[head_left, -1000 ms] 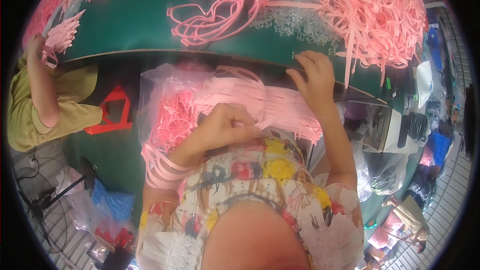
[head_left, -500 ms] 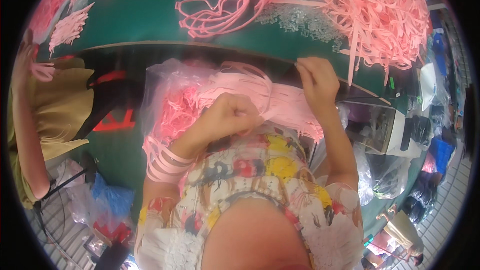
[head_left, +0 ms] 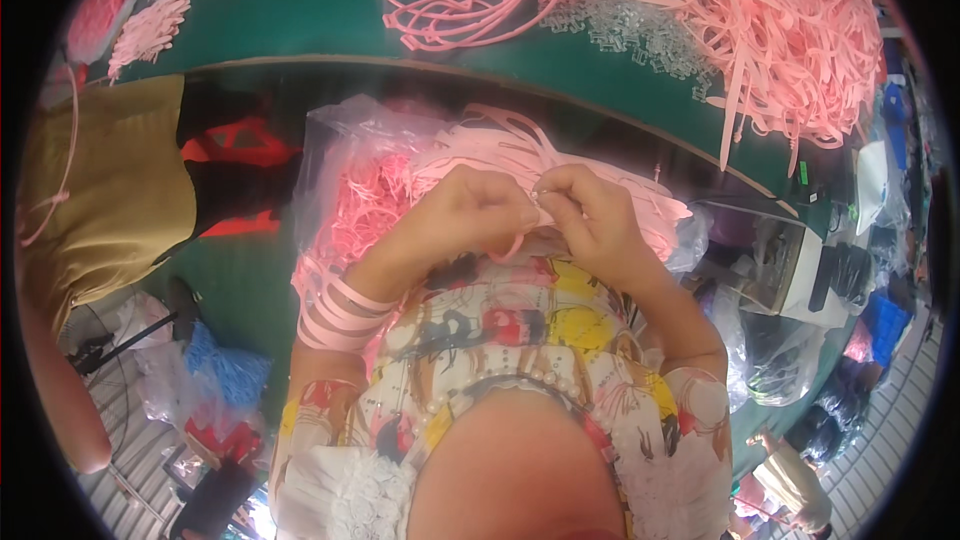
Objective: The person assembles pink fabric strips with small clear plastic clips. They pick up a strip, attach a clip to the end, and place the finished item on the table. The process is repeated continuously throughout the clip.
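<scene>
My left hand (head_left: 478, 212) is closed in a pinch on a pink strap (head_left: 516, 245), whose short length hangs below the fingers. My right hand (head_left: 592, 225) meets it fingertip to fingertip. Its thumb and forefinger pinch at the strap's end, where a tiny pale piece shows, too small to name. Beneath both hands, a thick bundle of flat pink straps (head_left: 630, 188) lies on my lap. Several pink strap loops (head_left: 338, 315) circle my left forearm. Beside the bundle, a clear plastic bag (head_left: 325, 155) holds brighter pink straps (head_left: 372, 202).
Ahead is a green table (head_left: 300, 10) bearing a large heap of pink straps (head_left: 800, 30), small clear plastic pieces (head_left: 640, 35) and pink looped straps (head_left: 450, 15). At left stands a person in a tan garment (head_left: 130, 180). A box (head_left: 790, 270) and plastic bags (head_left: 780, 360) are at right.
My right hand has come from the table edge back to my left hand, and their fingertips now meet at the strap. The person at left has shifted, an arm no longer raised.
</scene>
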The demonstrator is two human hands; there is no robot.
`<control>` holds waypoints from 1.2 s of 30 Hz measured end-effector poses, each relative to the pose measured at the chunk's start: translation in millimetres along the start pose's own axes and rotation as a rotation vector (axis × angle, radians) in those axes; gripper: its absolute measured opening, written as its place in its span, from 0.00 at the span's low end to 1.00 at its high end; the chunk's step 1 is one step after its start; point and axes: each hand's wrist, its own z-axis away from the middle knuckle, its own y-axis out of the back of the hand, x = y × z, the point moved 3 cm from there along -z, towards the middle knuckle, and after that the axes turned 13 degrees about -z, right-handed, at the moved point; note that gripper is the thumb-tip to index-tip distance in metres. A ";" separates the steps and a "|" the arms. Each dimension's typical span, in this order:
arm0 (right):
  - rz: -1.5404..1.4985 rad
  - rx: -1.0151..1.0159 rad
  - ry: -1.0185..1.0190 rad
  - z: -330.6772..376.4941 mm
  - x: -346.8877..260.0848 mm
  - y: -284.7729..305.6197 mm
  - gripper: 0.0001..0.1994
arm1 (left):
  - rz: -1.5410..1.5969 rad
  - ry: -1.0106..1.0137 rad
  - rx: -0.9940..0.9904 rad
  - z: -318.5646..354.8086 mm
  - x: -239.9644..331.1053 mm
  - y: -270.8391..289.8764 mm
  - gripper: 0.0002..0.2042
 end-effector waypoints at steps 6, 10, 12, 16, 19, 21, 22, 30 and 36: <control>0.037 -0.123 -0.023 -6.4 -6.9 3.4 0.06 | 0.013 -0.055 -0.013 0.6 -4.3 6.0 0.05; -0.048 -0.218 -0.184 -9.7 -6.8 6.9 0.06 | -0.002 -0.073 -0.006 0.6 -5.7 6.9 0.05; -0.079 -0.252 -0.206 -10.9 -7.0 8.2 0.05 | 0.003 -0.094 -0.022 -0.5 -7.1 7.4 0.06; -0.030 -0.336 -0.144 -12.0 -8.1 11.8 0.05 | 0.027 -0.061 -0.043 -1.8 -7.2 8.3 0.05; -0.025 -0.364 -0.130 -14.0 -7.0 14.9 0.05 | 0.081 -0.003 -0.022 -4.5 -4.7 8.6 0.03; -0.061 -0.336 -0.131 -17.2 -3.2 16.5 0.04 | 0.127 0.000 -0.016 -9.0 -5.9 8.7 0.03; -0.085 -0.306 -0.127 -19.1 1.1 16.5 0.04 | 0.062 -0.021 0.016 -10.0 -1.0 8.7 0.03; -0.229 -0.290 -0.329 -22.5 15.2 19.4 0.05 | -0.356 -0.398 0.328 -2.3 16.1 -0.7 0.07; -0.117 -0.435 -0.369 -25.8 16.9 21.6 0.08 | -0.516 -0.466 0.342 -2.7 0.9 6.4 0.09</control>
